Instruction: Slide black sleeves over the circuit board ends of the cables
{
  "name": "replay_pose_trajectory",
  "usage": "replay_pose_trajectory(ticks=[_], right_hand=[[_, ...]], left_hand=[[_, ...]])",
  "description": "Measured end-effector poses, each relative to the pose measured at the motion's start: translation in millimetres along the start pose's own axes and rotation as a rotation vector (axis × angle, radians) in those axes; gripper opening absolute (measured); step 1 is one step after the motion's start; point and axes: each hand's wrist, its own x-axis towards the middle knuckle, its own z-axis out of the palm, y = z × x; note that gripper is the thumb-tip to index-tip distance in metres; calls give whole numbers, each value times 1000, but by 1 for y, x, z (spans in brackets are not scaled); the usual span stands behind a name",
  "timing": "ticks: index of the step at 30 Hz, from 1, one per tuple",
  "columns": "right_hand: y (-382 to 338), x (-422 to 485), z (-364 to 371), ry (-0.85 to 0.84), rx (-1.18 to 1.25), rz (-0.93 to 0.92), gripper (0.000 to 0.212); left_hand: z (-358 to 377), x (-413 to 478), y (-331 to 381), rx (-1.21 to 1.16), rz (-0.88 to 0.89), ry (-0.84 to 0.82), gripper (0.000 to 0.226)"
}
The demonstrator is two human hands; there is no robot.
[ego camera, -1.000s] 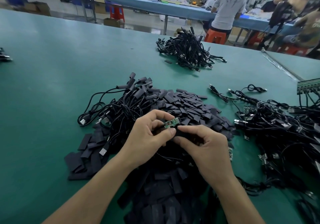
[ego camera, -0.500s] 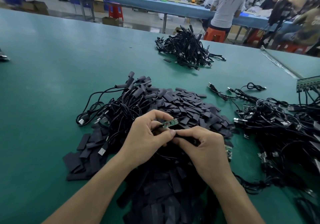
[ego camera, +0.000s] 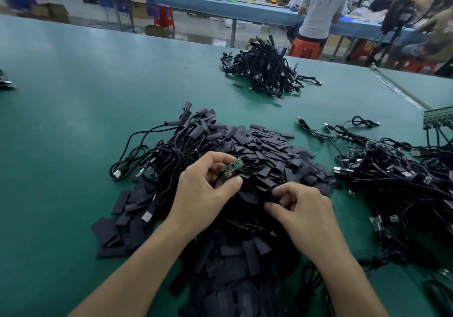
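Across the green table (ego camera: pixel 73 120), stock sorted by stage, apparently to keep every reach short: bare-ended cables (ego camera: pixel 392 169) tangled at right, loose black sleeves (ego camera: pixel 269 150) heaped dead centre under the hands, sleeved cables (ego camera: pixel 191 125) laid along the heap's left edge, a further bundle (ego camera: pixel 267 71) parked far back, well apart.

Left hand (ego camera: pixel 203 189) raised just above the heap, palm turned inward, thumb and curled fingers clamped on one cable's end, with the small green circuit board (ego camera: pixel 232 167) poking out up and to the right, bare and presented for a sleeve. No sleeve on it yet.

Right hand (ego camera: pixel 304 208) low on the heap, near the left, wrist bent down, fingers curled, thumb and forefinger tips close together among the sleeves. Probably picking one out. Impossible to tell if actually pinching one, black against black.
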Motion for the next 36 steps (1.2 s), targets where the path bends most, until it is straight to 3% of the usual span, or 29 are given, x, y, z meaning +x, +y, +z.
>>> replay_pose_trajectory(ticks=[9,13,16,20,28,36], right_hand=[[-4,-1,-6,156,257,-32,20],[-5,-3,-5,155,265,-29,27],[-2,-2,-8,138,295,-28,19],[0,1,-14,218,337,-77,23],[-15,-4,2,1,632,-222,24],[-16,-2,3,72,742,-262,25]], left_hand=[[2,-2,4,-62,16,-78,34],[1,-4,5,-64,21,-101,35],[1,-3,4,-81,9,-99,36],[2,-3,2,-124,-7,-112,36],[1,-2,3,-193,-28,-202,38],[3,-3,3,-178,-49,-188,32]])
